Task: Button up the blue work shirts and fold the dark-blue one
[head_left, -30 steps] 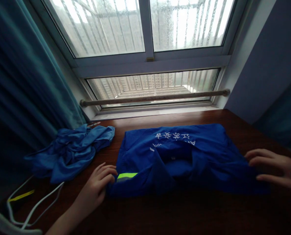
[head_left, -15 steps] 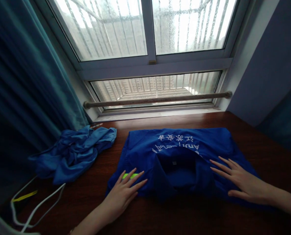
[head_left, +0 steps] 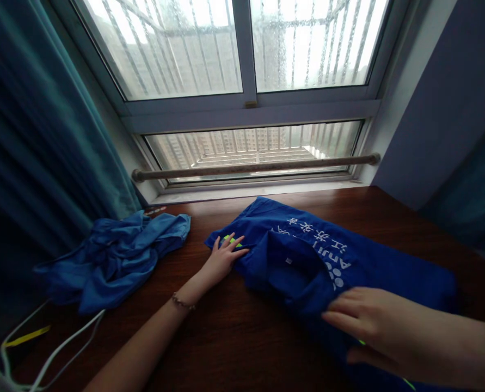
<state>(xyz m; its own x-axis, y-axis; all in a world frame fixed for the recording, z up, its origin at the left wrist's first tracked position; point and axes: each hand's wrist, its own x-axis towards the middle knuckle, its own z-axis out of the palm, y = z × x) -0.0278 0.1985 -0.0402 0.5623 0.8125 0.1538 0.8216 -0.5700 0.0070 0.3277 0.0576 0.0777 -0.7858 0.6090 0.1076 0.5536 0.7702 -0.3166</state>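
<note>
In the head view, the blue shirt lies aslant on the wooden table, its far corner pointing toward the window bar. A band of wood shows between that corner and the sill, another between the shirt and the crumpled blue cloth, and a wide one in front of the collar. The white cable and yellow strip lie near the cloth.

The left hand has its fingers spread on the shirt, partly covering a yellow-green stripe. The right hand is blurred, its fingers curled at the near side of the collar; whether they pinch fabric I cannot tell. Its forearm hides part of the shirt, which runs off the bottom edge.

Half a second earlier the shirt lay roughly square to the window, with both hands spread on it.
</note>
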